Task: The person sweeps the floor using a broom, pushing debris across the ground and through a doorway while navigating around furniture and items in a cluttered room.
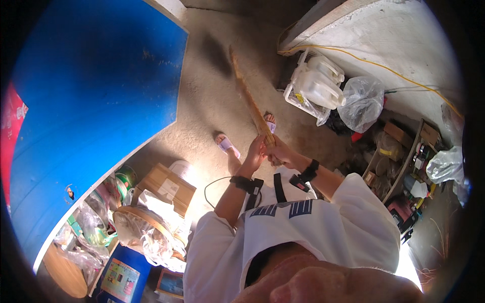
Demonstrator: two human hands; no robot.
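My left hand (256,152) and my right hand (283,152) meet in front of my body. Both are closed around the near end of a long, tapering brown piece (250,96), which looks like dry plant material or rough wood; I cannot tell which. It points away from me over the concrete floor (204,94), narrowing to a dark tip at the far end. A short, frayed bit of it shows below my right hand. My fingers hide the part that they grip. Each wrist wears a black strap.
A blue panel (102,75) fills the left. Beneath it are a cardboard box (166,189), a round basket (147,223) and plastic bags. On the right, a white crate (290,96) carries plastic jugs (318,85) beside a clear bag (362,102); a cluttered shelf (403,159) stands nearer.
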